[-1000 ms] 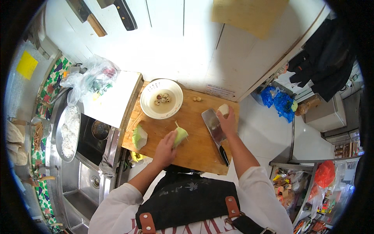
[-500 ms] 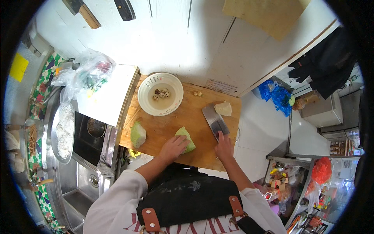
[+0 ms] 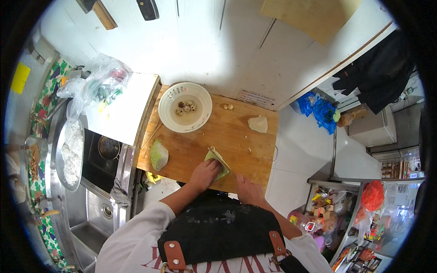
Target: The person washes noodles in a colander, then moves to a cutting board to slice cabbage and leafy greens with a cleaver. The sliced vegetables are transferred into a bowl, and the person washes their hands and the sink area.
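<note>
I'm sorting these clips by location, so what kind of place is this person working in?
Most likely a small working kitchen. A wooden cutting board carries cabbage pieces, and the right hand works a cleaver through one while the left hand steadies it. A steel sink sits to the left, and knives hang on the wall.

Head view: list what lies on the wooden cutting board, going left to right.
Green cabbage piece → white bowl → left hand on the cabbage wedge → right hand with the knife → pale cabbage chunk.
</note>
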`<state>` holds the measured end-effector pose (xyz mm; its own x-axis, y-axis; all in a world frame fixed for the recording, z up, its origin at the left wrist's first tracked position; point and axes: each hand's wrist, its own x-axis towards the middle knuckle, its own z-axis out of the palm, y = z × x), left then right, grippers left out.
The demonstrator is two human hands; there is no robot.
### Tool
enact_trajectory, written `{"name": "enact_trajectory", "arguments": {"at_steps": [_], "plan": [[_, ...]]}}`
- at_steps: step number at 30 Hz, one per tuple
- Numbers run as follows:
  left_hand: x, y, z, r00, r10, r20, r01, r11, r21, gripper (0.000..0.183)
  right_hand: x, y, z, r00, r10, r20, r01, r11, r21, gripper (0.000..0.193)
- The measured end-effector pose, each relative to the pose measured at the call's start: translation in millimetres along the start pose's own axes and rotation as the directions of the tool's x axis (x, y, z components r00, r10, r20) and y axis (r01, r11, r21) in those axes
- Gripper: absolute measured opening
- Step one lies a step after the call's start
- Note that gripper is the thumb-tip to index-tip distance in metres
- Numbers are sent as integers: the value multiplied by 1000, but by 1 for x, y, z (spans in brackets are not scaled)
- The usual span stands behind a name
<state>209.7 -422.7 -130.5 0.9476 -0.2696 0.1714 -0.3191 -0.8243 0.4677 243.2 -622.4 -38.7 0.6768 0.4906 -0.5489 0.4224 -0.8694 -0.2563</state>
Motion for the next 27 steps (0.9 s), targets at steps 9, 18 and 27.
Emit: {"name": "enact_trajectory", "arguments": {"at_steps": [9,18,27], "plan": [[-3,-2,4,997,27,-70,-27,1000,-4,34,33,-4,16,999,-31,-17,32,997,73,15],[-10,-2,13,992,-35,-122,31,999,-36,35,27,-4,23,999,-42,-20,44,995,88,17],[-15,-1,16,991,-73,-111,65,995,-79,39,25,-8,18,998,-58,10,57,997,49,17]]}}
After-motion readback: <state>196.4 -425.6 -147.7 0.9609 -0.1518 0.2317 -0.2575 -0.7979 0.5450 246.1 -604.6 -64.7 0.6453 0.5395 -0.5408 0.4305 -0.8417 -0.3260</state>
